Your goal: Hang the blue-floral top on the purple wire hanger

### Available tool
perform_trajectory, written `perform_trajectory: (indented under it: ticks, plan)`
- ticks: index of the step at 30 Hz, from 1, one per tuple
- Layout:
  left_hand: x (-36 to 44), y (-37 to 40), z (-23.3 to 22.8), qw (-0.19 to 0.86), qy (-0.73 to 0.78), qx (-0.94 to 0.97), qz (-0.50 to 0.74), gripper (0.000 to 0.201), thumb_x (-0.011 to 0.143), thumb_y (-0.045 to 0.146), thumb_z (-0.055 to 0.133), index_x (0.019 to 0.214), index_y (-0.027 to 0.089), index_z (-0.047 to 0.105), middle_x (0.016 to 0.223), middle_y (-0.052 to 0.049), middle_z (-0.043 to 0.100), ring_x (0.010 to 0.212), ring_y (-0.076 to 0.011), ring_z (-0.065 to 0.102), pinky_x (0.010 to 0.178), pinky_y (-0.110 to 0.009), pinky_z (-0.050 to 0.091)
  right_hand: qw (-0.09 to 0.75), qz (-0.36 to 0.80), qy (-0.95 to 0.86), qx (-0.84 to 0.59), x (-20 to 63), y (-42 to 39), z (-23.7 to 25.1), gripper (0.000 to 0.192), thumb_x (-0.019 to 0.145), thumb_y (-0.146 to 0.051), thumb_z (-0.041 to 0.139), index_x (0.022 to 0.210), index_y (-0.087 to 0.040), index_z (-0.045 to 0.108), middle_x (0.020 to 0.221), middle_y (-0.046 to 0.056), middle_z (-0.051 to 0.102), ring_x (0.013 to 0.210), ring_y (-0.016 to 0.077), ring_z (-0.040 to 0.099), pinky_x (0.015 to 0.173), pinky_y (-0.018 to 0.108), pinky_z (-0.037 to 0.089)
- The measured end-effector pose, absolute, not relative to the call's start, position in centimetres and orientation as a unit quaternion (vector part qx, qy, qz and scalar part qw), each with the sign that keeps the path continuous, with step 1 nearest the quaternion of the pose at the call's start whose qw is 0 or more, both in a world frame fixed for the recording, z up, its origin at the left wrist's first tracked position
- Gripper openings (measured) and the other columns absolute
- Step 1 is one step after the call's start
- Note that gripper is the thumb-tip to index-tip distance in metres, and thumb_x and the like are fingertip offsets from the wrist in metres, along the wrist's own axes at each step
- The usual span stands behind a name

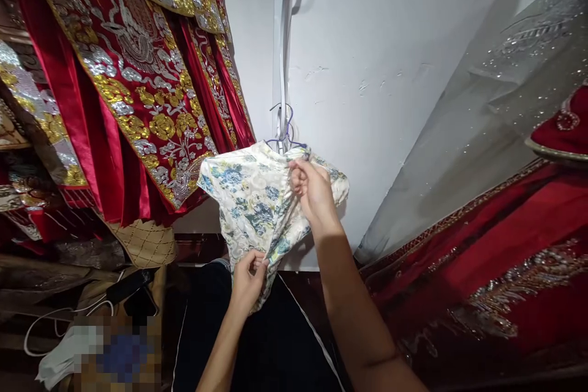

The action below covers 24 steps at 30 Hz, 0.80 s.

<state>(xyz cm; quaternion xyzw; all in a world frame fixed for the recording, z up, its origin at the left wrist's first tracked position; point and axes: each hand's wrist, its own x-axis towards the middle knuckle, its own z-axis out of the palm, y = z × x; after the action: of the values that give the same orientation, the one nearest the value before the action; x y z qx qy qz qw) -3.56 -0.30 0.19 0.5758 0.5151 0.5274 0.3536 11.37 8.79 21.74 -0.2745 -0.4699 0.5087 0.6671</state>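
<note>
A white shirt with blue and yellow-green flowers (pixel 250 196) hangs in front of me on a thin purple wire hanger (pixel 290 128). My left hand (pixel 250 274) pinches the shirt's front edge low down. Higher up, near the collar, my right hand (pixel 311 187) has its fingers curled closed on the other front edge of the shirt. The cloth between the two hands lies in folds. Whatever small part the right fingertips grip is hidden by the hand.
Red garments with gold and silver embroidery (pixel 151 92) hang at the left. A sheer sparkling fabric (pixel 459 104) and a red beaded garment (pixel 496 257) fill the right. White wall (pixel 367 30) stands behind. Dark phone-like objects and a white cable (pixel 34 331) lie lower left.
</note>
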Motion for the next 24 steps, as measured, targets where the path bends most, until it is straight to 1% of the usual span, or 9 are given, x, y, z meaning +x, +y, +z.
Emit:
perform_trajectory:
  ticks: [2,5,9,10,12,15,19,21,24]
  plan:
    - [-4.0,0.4,2.0,0.318,0.520,0.581,0.539,0.019,0.091,0.036,0.063,0.097,0.018,0.066,0.086,-0.004,0.063,0.082,-0.0184,0.060,0.076,-0.028,0.048,0.644,0.471,-0.530,-0.287,10.5,7.6,21.4,0.022,0.088,-0.036,0.059,0.083,-0.016,0.067,0.052,-0.004,0.054,0.045,0.0080,0.044,0.045,0.020,0.030]
    - [-4.3,1.9,7.5,0.239,0.483,0.610,0.580,0.032,0.093,0.032,0.061,0.123,0.022,0.063,0.107,-0.008,0.068,0.099,-0.0208,0.064,0.090,-0.033,0.050,0.617,0.432,-0.586,-0.298,9.7,6.8,20.9,0.022,0.090,-0.033,0.055,0.082,-0.016,0.068,0.050,-0.004,0.056,0.047,0.0094,0.047,0.048,0.021,0.035]
    - [-4.2,5.1,16.9,0.073,0.393,0.672,0.624,0.041,0.099,0.025,0.053,0.139,0.025,0.053,0.110,-0.008,0.067,0.100,-0.0188,0.064,0.093,-0.035,0.050,0.598,0.423,-0.611,-0.301,9.9,7.0,20.9,0.020,0.088,-0.029,0.053,0.080,-0.017,0.068,0.049,-0.004,0.055,0.047,0.0102,0.049,0.050,0.022,0.036]
    - [-4.2,5.9,18.8,0.040,0.379,0.700,0.603,0.038,0.099,0.023,0.053,0.137,0.025,0.055,0.110,-0.007,0.067,0.099,-0.0184,0.064,0.092,-0.035,0.050,0.599,0.420,-0.612,-0.300,10.1,7.2,21.0,0.020,0.088,-0.029,0.053,0.079,-0.017,0.068,0.049,-0.004,0.055,0.047,0.0103,0.048,0.050,0.022,0.036]
    - [-4.0,7.5,21.5,-0.005,0.359,0.755,0.549,0.027,0.097,0.020,0.054,0.121,0.022,0.065,0.105,-0.007,0.066,0.094,-0.0178,0.062,0.087,-0.033,0.050,0.608,0.413,-0.611,-0.295,10.5,7.7,21.0,0.021,0.089,-0.029,0.054,0.079,-0.017,0.067,0.049,-0.004,0.054,0.047,0.0105,0.048,0.050,0.022,0.036]
    - [-3.8,8.9,23.2,-0.042,0.353,0.799,0.485,0.015,0.093,0.015,0.058,0.100,0.019,0.070,0.097,-0.006,0.065,0.088,-0.0174,0.061,0.079,-0.031,0.050,0.623,0.385,-0.608,-0.305,10.7,9.1,20.0,0.023,0.089,-0.033,0.054,0.076,-0.018,0.066,0.050,-0.004,0.053,0.048,0.0110,0.048,0.051,0.023,0.035]
    - [-4.1,8.4,24.7,-0.081,0.330,0.774,0.535,0.020,0.087,0.004,0.054,0.078,0.018,0.066,0.092,-0.005,0.065,0.091,-0.0182,0.062,0.079,-0.032,0.049,0.615,0.365,-0.592,-0.371,10.3,11.1,16.5,0.028,0.087,-0.034,0.054,0.064,-0.019,0.061,0.049,-0.004,0.049,0.046,0.0109,0.043,0.050,0.025,0.032]
    - [-4.5,7.5,25.7,-0.084,0.324,0.760,0.557,0.021,0.088,0.004,0.053,0.082,0.018,0.066,0.092,-0.004,0.067,0.090,-0.0174,0.063,0.080,-0.032,0.049,0.628,0.369,-0.568,-0.382,10.1,11.3,15.1,0.028,0.087,-0.033,0.053,0.065,-0.019,0.062,0.048,-0.005,0.047,0.045,0.0109,0.041,0.049,0.025,0.031]
    - [-5.0,6.9,26.4,-0.048,0.342,0.798,0.494,0.024,0.091,0.011,0.056,0.110,0.021,0.066,0.095,-0.002,0.070,0.086,-0.0156,0.064,0.080,-0.030,0.049,0.662,0.375,-0.549,-0.345,10.3,10.5,15.3,0.024,0.088,-0.033,0.053,0.073,-0.019,0.065,0.049,-0.005,0.047,0.046,0.0111,0.042,0.049,0.025,0.031]
